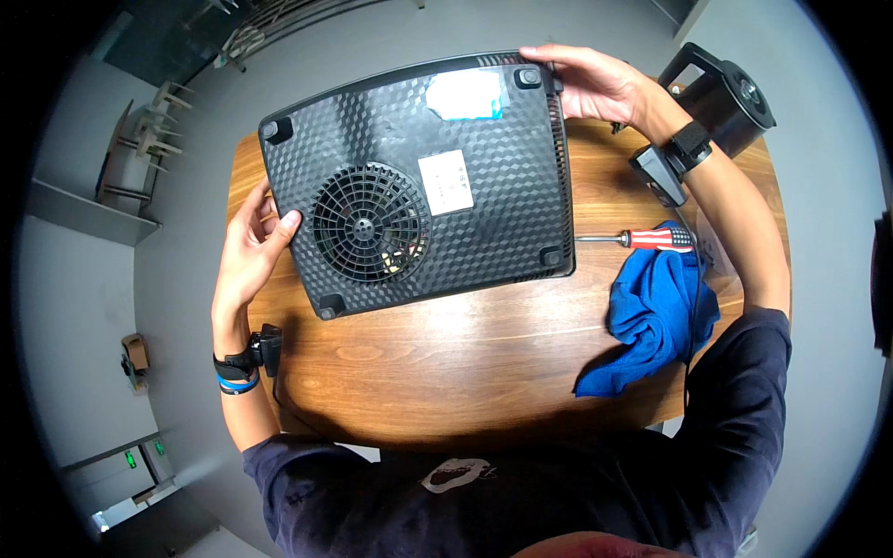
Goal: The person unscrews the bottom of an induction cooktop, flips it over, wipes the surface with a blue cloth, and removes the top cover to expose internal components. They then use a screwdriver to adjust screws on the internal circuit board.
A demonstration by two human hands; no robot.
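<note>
A flat black appliance (493, 195) lies upside down over the wooden table (446, 372), showing a patterned plastic underside, a round fan grille (370, 221), rubber feet and two pale labels. My left hand (249, 246) grips its near-left edge, thumb on the underside. My right hand (595, 82) holds its far-right corner. The appliance is tilted slightly and seems lifted off the table at its left side.
A screwdriver (642, 239) with a red, white and blue striped handle lies right of the appliance, touching a crumpled blue cloth (656, 321). A black cylindrical device (730, 93) stands at the table's far right. Small black devices are strapped to both wrists. Grey floor surrounds the table.
</note>
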